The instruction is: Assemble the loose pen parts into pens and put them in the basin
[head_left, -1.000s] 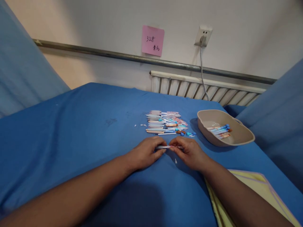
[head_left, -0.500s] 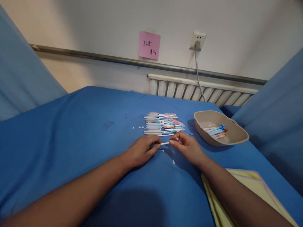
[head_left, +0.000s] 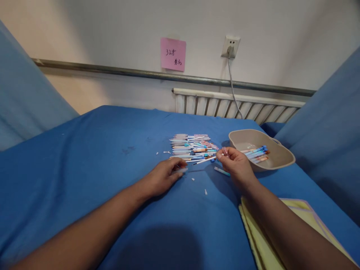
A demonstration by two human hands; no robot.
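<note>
Over the blue-covered table (head_left: 112,138), the right hand's (head_left: 237,167) fingers pinch a white refill (head_left: 205,160) near the row of pens (head_left: 180,147); the left hand's (head_left: 160,178) grip a pale barrel (head_left: 182,170). A beige basket (head_left: 278,156) stands to the right. Behind, a radiator (head_left: 225,96), metal pipe (head_left: 112,71) and pink note (head_left: 173,57) line the wall (head_left: 112,30), between blue curtains (head_left: 22,97).

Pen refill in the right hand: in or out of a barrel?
Out. The white refill in the right hand shows bare to its dark tip.
</note>
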